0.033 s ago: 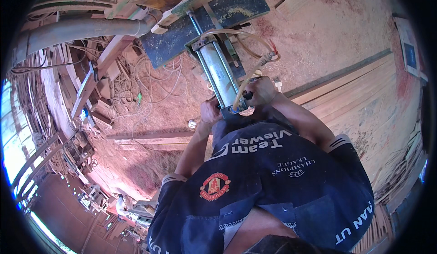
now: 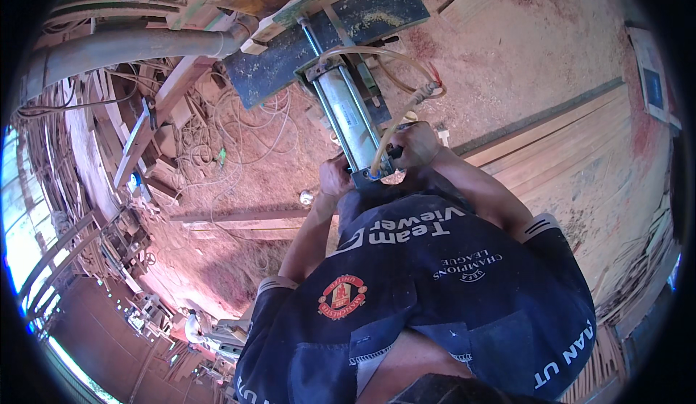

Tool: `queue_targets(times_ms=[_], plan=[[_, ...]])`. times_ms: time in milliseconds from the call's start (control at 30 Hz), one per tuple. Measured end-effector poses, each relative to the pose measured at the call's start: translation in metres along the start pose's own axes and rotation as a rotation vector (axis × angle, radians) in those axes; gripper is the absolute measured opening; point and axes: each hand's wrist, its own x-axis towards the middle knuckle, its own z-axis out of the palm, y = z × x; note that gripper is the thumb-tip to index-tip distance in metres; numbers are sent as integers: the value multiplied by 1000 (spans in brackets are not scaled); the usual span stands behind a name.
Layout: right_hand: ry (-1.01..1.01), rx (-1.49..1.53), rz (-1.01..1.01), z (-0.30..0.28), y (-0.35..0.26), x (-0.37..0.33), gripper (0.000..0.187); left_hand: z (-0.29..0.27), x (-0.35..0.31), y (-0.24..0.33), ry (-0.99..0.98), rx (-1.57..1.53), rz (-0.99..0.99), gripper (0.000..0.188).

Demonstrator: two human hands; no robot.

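Note:
A silver pneumatic cylinder (image 2: pixel 344 110) lies lengthwise in front of me, its rod reaching to a wooden piece (image 2: pixel 279 23) on a dark, dust-covered plate (image 2: pixel 261 78). My left hand (image 2: pixel 335 177) is closed at the near left side of the cylinder, with its fingertips hidden behind the end block. On the other side, my right hand (image 2: pixel 417 145) is curled around a small dark part beside the cylinder's near end. What each hand grips is mostly covered. A yellowish air hose (image 2: pixel 392 127) loops from the near end toward the far end, passing close to my right hand.
A thick grey duct (image 2: pixel 145 45) crosses the far left. Below it lie scrap wood (image 2: pixel 170 139) and tangled cord (image 2: pixel 246 125) on the sawdust-covered floor. Long boards (image 2: pixel 573 136) are laid out at the right. A wooden beam (image 2: pixel 246 223) rests left of my left forearm.

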Motion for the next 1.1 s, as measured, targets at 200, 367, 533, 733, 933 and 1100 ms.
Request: queue_targets(times_ms=[200, 367, 533, 733, 933, 1100], plan=[[-47, -72, 40, 0, 2, 3, 42, 1, 7, -1, 6, 16, -16, 49], [-66, -86, 50, -9, -5, 6, 39, -5, 7, -3, -60, -39, -52, 53], [-168, -145, 37, -8, -22, 11, 31, -11, 12, -6, -109, -27, -66, 58], [-107, -140, 23, 3, -7, 8, 28, -10, 16, 9, -141, 111, -95, 56], [-42, -87, 6, 9, 2, 2, 24, -10, 15, 20, -89, 123, -113, 55], [-4, -86, 10, 13, 2, 4, 24, -14, 14, 21, -124, 135, -113, 59]])
